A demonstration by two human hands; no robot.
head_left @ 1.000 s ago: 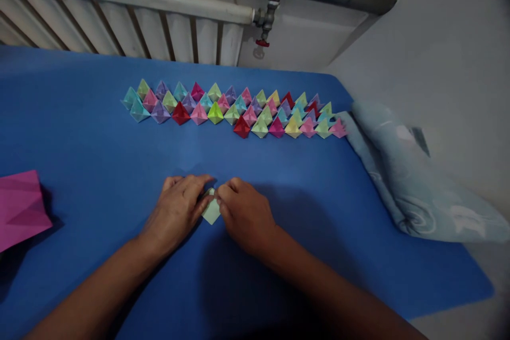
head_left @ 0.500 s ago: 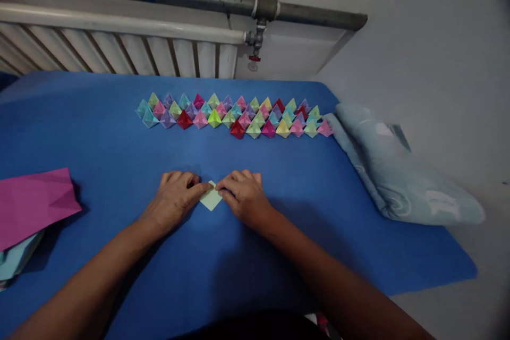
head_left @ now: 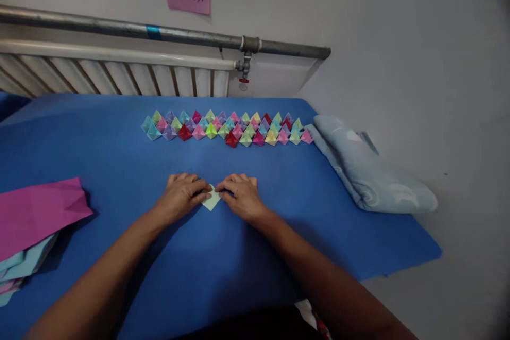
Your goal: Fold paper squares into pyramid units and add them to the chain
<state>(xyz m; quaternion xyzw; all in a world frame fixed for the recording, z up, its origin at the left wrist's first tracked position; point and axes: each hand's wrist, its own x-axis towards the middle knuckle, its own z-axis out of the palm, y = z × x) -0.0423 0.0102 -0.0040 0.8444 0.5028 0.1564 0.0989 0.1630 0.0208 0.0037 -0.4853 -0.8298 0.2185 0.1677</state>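
A small pale green folded paper square (head_left: 211, 202) lies on the blue surface with one corner toward me. My left hand (head_left: 184, 194) grips its left side, thumb and forefinger closed at the edge. From the other side my right hand (head_left: 240, 195) pinches the right edge near the top corner. The fingers of both hands cover part of the upper half of the paper. Beyond them stand rows of small folded paper pieces (head_left: 211, 130) in red, pink, green, blue, purple and yellow.
At the left lies a magenta paper sheet (head_left: 43, 212) over a pile of light blue and pink papers (head_left: 37, 255). A folded light blue blanket (head_left: 370, 175) rests at the right by the wall. Behind the blue surface (head_left: 119, 164) are a radiator (head_left: 115, 77) and a metal pipe (head_left: 199, 36).
The camera has tilted up, bringing more of the pink wall note into view. My left fingers have shifted slightly on the green paper; both hands stay at its sides.
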